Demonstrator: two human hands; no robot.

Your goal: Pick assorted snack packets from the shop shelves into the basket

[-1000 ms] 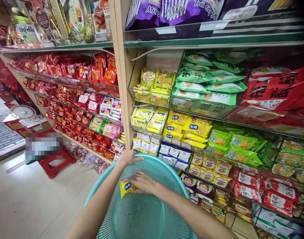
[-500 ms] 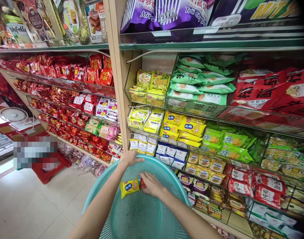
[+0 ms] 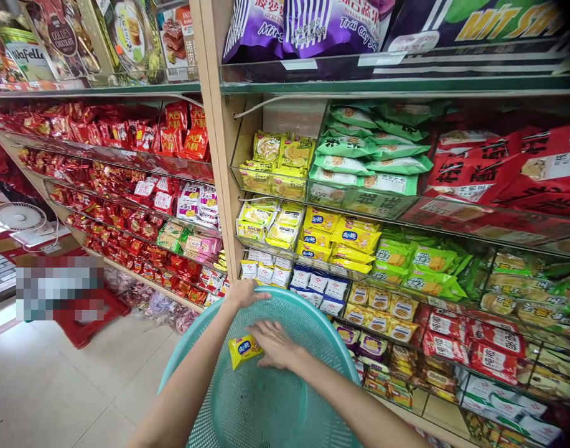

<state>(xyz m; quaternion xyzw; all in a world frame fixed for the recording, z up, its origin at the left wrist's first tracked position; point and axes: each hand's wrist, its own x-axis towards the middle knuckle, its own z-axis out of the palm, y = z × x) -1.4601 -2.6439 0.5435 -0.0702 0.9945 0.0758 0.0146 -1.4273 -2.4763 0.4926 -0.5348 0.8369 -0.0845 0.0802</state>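
A large turquoise plastic basket (image 3: 325,333) with perforated walls stands before me. My left hand (image 3: 242,295) is wrapped over its far rim. Inside, my right hand (image 3: 274,344) is open with its fingers stretched out over the right end of a small yellow snack packet (image 3: 242,352) with a blue label. Whether the fingertips press on the packet I cannot tell. No other item shows inside the basket, though the area under my right hand is hidden.
Stepped shelves (image 3: 224,180) of packaged snacks rise ahead, behind clear dividers. Yellow packets (image 3: 355,236) like the one in the basket lie mid-shelf. At left are a white fan (image 3: 18,216), a red stool (image 3: 86,326) and tiled floor (image 3: 56,392).
My right hand has moved slightly left over the yellow packet, its fingers spreading. The red item seen beside it is now out of sight. My left hand keeps its hold on the rim.
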